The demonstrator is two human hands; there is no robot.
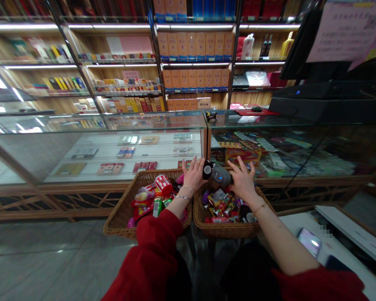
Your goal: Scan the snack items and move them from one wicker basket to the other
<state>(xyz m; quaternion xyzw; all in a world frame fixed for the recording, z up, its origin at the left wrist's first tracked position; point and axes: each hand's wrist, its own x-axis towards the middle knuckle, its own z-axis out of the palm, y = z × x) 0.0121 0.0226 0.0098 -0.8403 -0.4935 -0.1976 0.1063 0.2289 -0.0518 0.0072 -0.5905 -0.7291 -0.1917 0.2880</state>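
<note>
Above the gap between two wicker baskets, my left hand (pixel 194 176) grips a small dark container (pixel 208 169) with a round white label. Beside it, my right hand (pixel 243 183) holds a grey round-ended item (pixel 222 175) by its side, some fingers raised; its exact kind is unclear. The left wicker basket (pixel 114 219) contains a red-and-white striped tub (pixel 163 185), a green-wrapped pack (pixel 157 206) and other colourful packets. In the right wicker basket (pixel 227 231) lie small wrapped sweets (pixel 221 200) and a dark item (pixel 247 215) with a pale label, partly covered by my right forearm.
Behind the baskets runs a glass display counter (pixel 163 146) with packs inside. A monitor (pixel 303 46) stands on its right part. At the lower right, a phone (pixel 309 241) lies on a white surface (pixel 293 225). Stocked shelves (pixel 194 65) line the back wall.
</note>
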